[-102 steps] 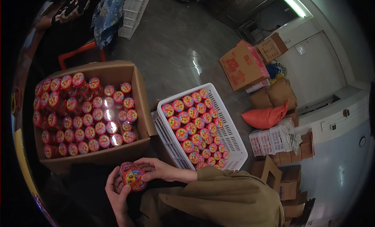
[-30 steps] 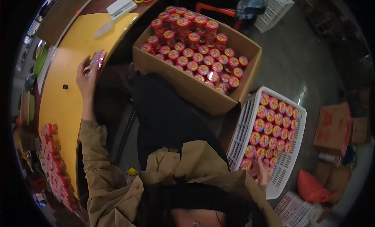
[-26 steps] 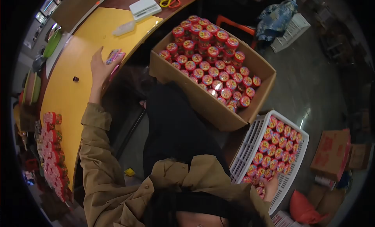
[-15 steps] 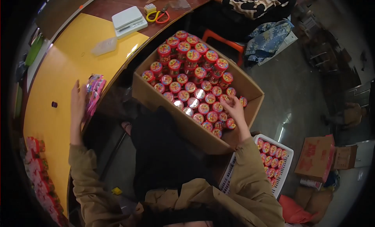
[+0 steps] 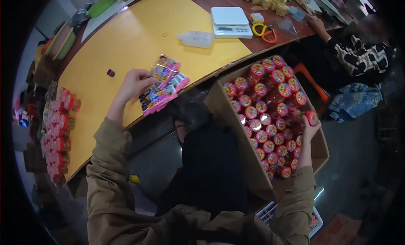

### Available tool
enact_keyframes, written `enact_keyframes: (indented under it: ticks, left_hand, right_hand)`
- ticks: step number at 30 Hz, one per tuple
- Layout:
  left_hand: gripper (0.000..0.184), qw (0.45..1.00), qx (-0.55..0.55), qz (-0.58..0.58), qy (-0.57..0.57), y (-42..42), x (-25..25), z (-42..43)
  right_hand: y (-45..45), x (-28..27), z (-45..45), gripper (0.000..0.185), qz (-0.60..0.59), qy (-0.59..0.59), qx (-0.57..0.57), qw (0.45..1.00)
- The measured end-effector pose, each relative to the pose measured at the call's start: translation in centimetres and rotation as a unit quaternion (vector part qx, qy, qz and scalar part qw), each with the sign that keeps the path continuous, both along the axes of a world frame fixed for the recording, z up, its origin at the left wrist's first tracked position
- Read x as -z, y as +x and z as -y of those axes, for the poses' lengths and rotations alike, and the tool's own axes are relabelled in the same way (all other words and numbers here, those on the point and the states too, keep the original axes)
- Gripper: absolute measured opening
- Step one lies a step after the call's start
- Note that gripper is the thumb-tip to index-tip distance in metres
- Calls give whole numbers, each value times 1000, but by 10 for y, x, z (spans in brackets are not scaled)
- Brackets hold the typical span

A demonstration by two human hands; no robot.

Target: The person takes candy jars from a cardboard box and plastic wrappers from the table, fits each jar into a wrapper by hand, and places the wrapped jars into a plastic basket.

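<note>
My left hand (image 5: 137, 82) is over the yellow table, its fingers pinched at the left edge of a fanned pile of pink printed packets (image 5: 162, 91). My right hand (image 5: 311, 130) grips a small clear jar with a red lid (image 5: 311, 117) at the right side of a cardboard box (image 5: 238, 133). Its fingers are wrapped round the jar, and part of the jar is hidden by them. Below and left of that hand, many similar red-lidded jars (image 5: 270, 135) stand in the box with their round printed lids facing up.
On the yellow tabletop (image 5: 101, 101) are a dark cap (image 5: 111, 73), a translucent bottle (image 5: 197, 39) and, at left, rows of jars (image 5: 57, 137). A white scale (image 5: 230, 23) and yellow-red scissors (image 5: 265, 32) lie farther back. A co-worker (image 5: 358, 49) sits at right. A white basket (image 5: 317, 223) stands below.
The view has swung left. My right hand has taken hold of a jar at the box's right side. My left hand, earlier beside the packets with fingers extended, is now pinched at their edge.
</note>
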State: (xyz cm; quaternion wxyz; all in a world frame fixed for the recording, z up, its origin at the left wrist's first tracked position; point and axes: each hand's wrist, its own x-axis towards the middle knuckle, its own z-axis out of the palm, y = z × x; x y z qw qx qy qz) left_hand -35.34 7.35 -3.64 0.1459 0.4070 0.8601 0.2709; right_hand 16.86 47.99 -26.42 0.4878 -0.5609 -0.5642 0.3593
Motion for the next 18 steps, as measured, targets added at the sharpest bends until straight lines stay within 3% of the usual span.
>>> enact_keyframes:
  ticks: [2, 3, 5, 7, 11, 12, 15, 17, 18]
  left_hand:
    - [27, 1000, -15, 10, 4, 0, 4, 3]
    - [24, 999, -29, 5, 40, -4, 12, 2]
    - [22, 993, -48, 14, 104, -11, 20, 2]
    - [20, 987, -33, 23, 154, 6, 1, 1]
    - [16, 970, 53, 70, 228, 50, -28, 4]
    - [16, 924, 21, 209, 319, 98, -43, -2]
    - [20, 948, 144, 180, 218, 169, -51, 15]
    - [24, 915, 178, 240, 269, 216, -31, 21]
    - [23, 914, 205, 217, 275, 227, -9, 24]
  right_hand:
    - [-16, -68, 62, 52, -203, -72, -64, 974]
    - [-15, -80, 81, 52, -206, -69, -67, 974]
    - [-5, -95, 114, 47, -445, -101, -155, 876]
    - [4, -104, 146, 50, -521, -148, -226, 810]
    - [-1, -138, 223, 60, -547, -182, -311, 756]
    - [-5, -146, 240, 63, -541, -170, -349, 746]
    - [-19, -181, 295, 78, -481, -180, -386, 766]
    - [-14, -179, 324, 83, -430, -181, -425, 776]
    - [-11, -176, 337, 86, -420, -196, -441, 769]
